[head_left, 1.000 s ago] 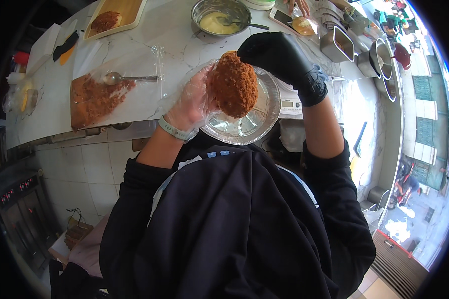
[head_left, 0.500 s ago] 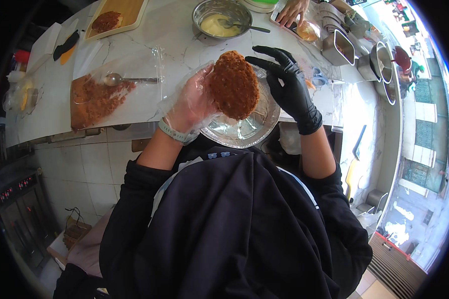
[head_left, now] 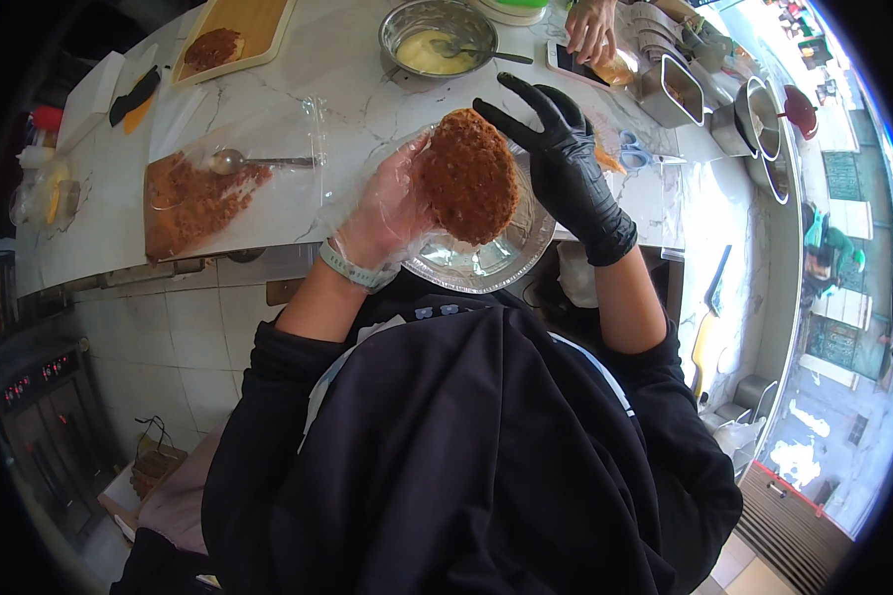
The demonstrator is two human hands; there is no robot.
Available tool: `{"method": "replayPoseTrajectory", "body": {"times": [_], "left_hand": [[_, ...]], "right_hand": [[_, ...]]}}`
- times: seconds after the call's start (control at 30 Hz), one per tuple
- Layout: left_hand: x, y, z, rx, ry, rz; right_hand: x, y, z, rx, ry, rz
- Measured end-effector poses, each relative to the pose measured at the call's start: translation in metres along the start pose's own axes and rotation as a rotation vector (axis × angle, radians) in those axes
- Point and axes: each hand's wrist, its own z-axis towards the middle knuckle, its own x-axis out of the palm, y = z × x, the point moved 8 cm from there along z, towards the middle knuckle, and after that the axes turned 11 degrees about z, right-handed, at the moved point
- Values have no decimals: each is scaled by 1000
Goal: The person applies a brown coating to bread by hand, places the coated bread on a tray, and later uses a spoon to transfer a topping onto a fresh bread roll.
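Note:
An oval bun coated in reddish-brown meat floss [head_left: 466, 178] is held up in my left hand [head_left: 392, 198], which wears a clear plastic glove. Below the bun sits a round foil pan [head_left: 521, 243] at the counter's near edge. My right hand [head_left: 556, 149], in a black glove, is at the bun's right side with its fingers spread; whether a fingertip touches the bun's top edge is hard to tell. To the left lies a clear bag of meat floss [head_left: 193, 203], with a metal spoon [head_left: 228, 161] resting on it.
A steel bowl of pale yellow cream [head_left: 392, 45] stands at the back. At the back left is a tray [head_left: 263, 40] with another coated bun [head_left: 213, 50]. Another person's hand [head_left: 591, 30] is near a phone [head_left: 563, 61]. Scissors [head_left: 633, 154] and metal containers [head_left: 673, 91] are at right.
My right hand has risen slightly and moved its fingers nearer the bun's top. The other person's hand has shifted, showing more of the phone. My left hand keeps holding the bun.

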Motion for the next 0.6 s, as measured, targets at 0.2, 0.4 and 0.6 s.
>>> {"method": "replayPoseTrajectory", "body": {"times": [0.2, 0.4, 0.6], "left_hand": [[8, -3, -12, 16, -37, 8], [11, 0, -19, -30, -72, 58], [5, 7, -19, -7, -86, 2]], "right_hand": [[13, 11, -5, -57, 78, -142], [4, 30, -7, -127, 111, -155], [8, 36, -16, -216, 159, -190]]}}
